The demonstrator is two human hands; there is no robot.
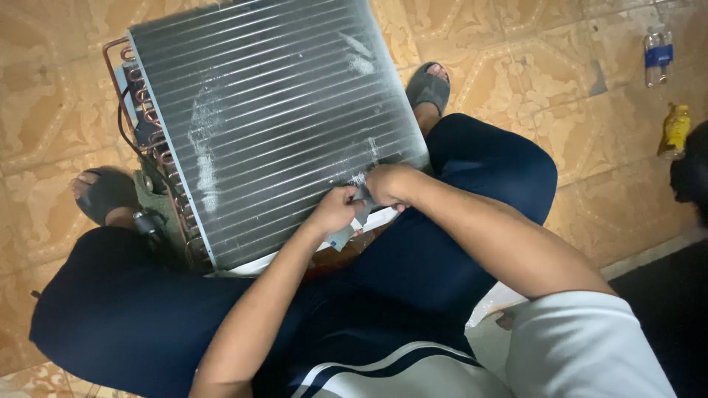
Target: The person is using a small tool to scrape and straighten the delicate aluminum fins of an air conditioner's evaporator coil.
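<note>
Pinching a small grey tool (352,221) in both grips, left hand (335,210), right hand (391,184), against finned coil (273,118)

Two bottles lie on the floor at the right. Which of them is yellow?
The lower bottle, nearer the dark mat, is yellow. The upper bottle is clear with a blue label.

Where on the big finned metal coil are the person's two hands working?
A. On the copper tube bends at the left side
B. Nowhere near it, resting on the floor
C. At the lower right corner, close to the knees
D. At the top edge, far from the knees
C: the left hand and right hand are together at the lower right corner of the finned coil, gripping a small grey thing between them.
</note>
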